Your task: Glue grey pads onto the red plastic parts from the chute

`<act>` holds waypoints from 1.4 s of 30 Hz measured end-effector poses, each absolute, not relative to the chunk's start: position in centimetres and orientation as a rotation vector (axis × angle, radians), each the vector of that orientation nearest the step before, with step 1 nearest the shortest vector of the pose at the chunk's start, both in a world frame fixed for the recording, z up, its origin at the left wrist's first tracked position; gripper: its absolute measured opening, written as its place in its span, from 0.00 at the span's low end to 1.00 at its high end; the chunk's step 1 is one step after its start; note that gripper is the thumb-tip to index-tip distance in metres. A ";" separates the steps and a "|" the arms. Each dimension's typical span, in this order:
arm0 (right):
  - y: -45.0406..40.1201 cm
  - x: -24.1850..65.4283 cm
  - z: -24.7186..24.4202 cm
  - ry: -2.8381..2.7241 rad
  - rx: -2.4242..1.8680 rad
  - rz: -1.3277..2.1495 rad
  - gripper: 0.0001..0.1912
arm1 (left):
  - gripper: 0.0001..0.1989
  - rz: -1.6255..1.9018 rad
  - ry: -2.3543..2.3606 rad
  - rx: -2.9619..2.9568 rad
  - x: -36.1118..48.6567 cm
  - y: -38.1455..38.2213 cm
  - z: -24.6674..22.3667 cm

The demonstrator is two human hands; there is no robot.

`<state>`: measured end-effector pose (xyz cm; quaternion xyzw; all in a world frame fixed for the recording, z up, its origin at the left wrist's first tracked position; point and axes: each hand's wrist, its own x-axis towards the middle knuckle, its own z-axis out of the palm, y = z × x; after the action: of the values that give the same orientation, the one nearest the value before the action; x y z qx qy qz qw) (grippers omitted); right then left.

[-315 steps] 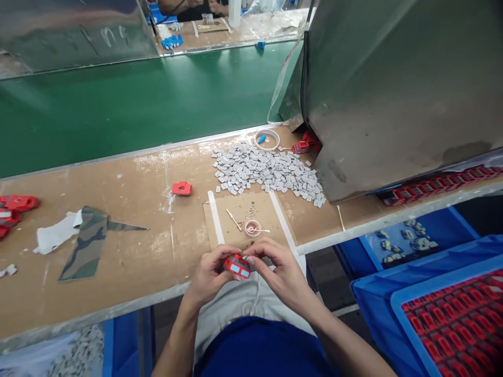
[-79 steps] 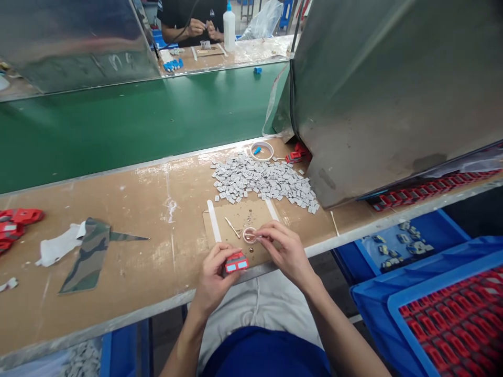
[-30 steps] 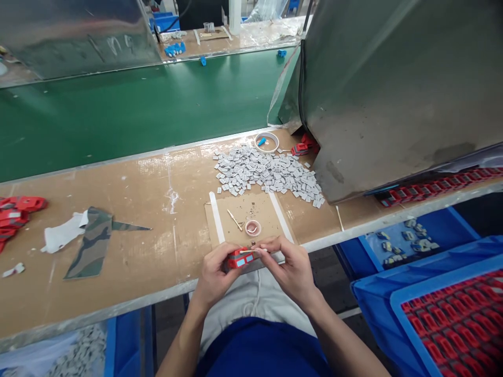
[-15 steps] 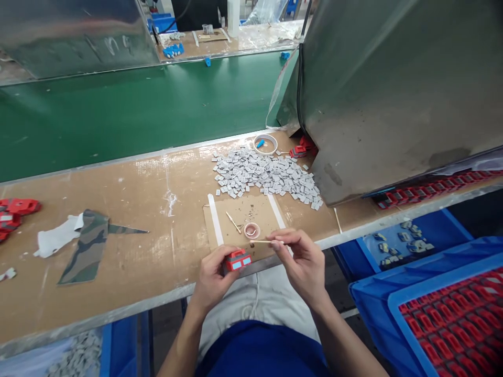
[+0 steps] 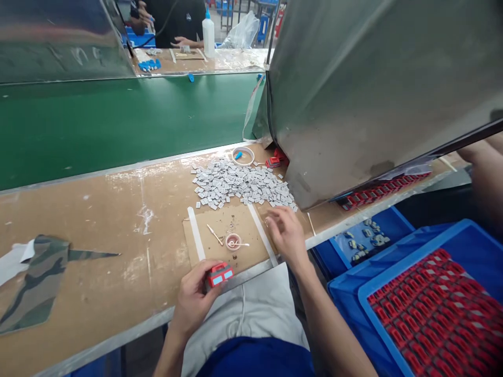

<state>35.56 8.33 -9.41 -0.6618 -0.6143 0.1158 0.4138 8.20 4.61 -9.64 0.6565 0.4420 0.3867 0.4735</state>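
Note:
My left hand [image 5: 196, 293] holds a small red toy vehicle [image 5: 220, 274] with grey trim and pale blue windows, above the front edge of the bench. Fingers slightly curled and apart, my right hand [image 5: 286, 230] is over the right strip of white tape, just short of a pile of small grey plastic pieces [image 5: 243, 180]; nothing shows in it. A small round cup [image 5: 233, 241] stands on the taped-down cardboard sheet [image 5: 212, 217], with a thin stick [image 5: 244, 244] resting in it. Left of the cup lies another short stick [image 5: 214, 234].
A tape roll [image 5: 243, 148] lies behind the pile. The big metal housing [image 5: 353, 115] overhangs the right side. Below it, a blue crate [image 5: 363, 298] carries rows of red toy vehicles. Camouflage cloth [image 5: 43, 277] lies at left. Other people's arms [image 5: 487, 167] show at far right and back.
My right hand has let go of the thin stick, which now rests in the cup, and has moved away toward the grey pile. My left hand still holds the toy vehicle. The view has shifted.

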 end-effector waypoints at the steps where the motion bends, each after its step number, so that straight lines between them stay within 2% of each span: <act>1: 9.2 36.8 -9.6 -1.560 -1.750 0.234 0.11 | 0.09 0.948 1.078 1.608 8.2 4.6 -9.6; 8: 13.2 39.0 -9.9 -1.980 -2.104 -0.005 0.13 | 0.09 0.955 1.070 1.583 8.2 4.4 -10.1; 13: 13.5 39.1 -9.3 -2.104 -2.102 -0.077 0.15 | 0.10 0.957 1.058 1.577 8.2 4.3 -10.3; 19: 10.8 39.1 -9.2 -1.962 -1.664 0.115 0.16 | 0.10 0.949 1.043 1.571 8.1 4.2 -10.6; 25: 6.2 36.7 -8.2 -1.758 -1.557 0.403 0.11 | 0.10 0.964 1.005 1.579 8.1 4.6 -10.0; 30: 2.3 33.9 -5.9 -1.565 -1.454 0.631 0.05 | 0.21 0.897 0.904 1.554 7.9 4.6 -9.6; 32: 1.4 32.4 -5.4 -1.502 -1.385 0.799 0.06 | 0.24 0.863 0.885 1.472 7.7 4.4 -9.7; 34: 1.1 30.9 -4.9 -1.478 -1.322 0.969 0.08 | 0.23 0.844 0.865 1.384 7.6 4.4 -9.8; 36: 1.3 29.7 -4.5 -1.482 -1.284 1.081 0.05 | 0.20 0.848 0.855 1.343 7.5 4.4 -9.9; 42: 2.4 28.6 -3.6 -1.447 -1.261 1.181 0.06 | 0.21 0.877 0.884 1.328 7.6 4.3 -10.1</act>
<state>28.64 2.40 -3.64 -0.5051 -0.5799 0.4734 0.4295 7.56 4.33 -10.09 0.5758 0.3835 0.3805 0.6136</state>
